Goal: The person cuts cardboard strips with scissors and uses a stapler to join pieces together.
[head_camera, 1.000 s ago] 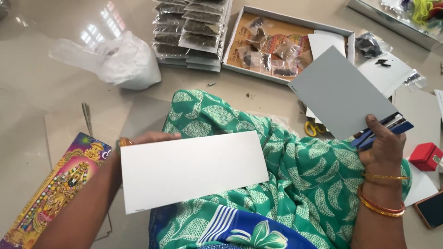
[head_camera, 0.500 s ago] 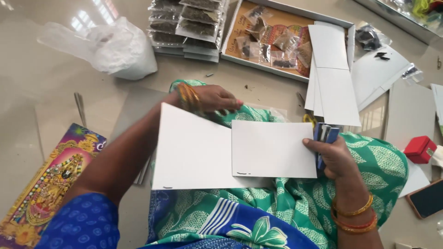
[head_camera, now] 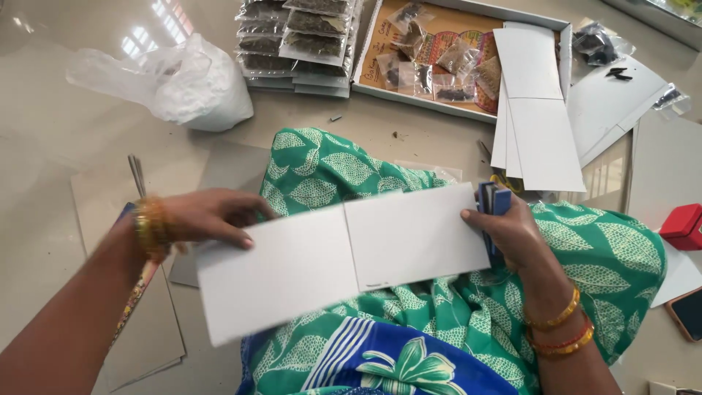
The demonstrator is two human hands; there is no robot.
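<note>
White card sheets, two flat matte rectangles, lie side by side over our lap: the larger left sheet (head_camera: 274, 281) and the smaller right sheet (head_camera: 413, 235), their inner edges meeting or slightly overlapping, we cannot tell which. Beneath them spreads green leaf-print cloth (head_camera: 585, 249) with a blue striped floral patch nearer us, and beyond that the pale glossy floor (head_camera: 44, 153). Largest among the things around is the shallow tray (head_camera: 446, 55) at the top, holding small clear packets of dark material over a coloured printed base, with a stack of white cards (head_camera: 537, 121) leaning across its right end. Just left of it sits a pile of sealed packets (head_camera: 300, 44), and further left a crumpled translucent white plastic bag (head_camera: 194, 84). Grey board sheets (head_camera: 146, 336) lie flat on the floor under our left arm. A small red box (head_camera: 684, 225) stands at the right edge, a dark phone (head_camera: 689, 311) below it. Our left hand (head_camera: 208, 216) reaches in palm down, fingers gently curled with the tips pressing the upper left corner of the larger sheet. Our right hand (head_camera: 512, 234) pinches the right edge of the smaller sheet, fingers closed also around a small bundle of blue cards (head_camera: 493, 201) standing upright.
</note>
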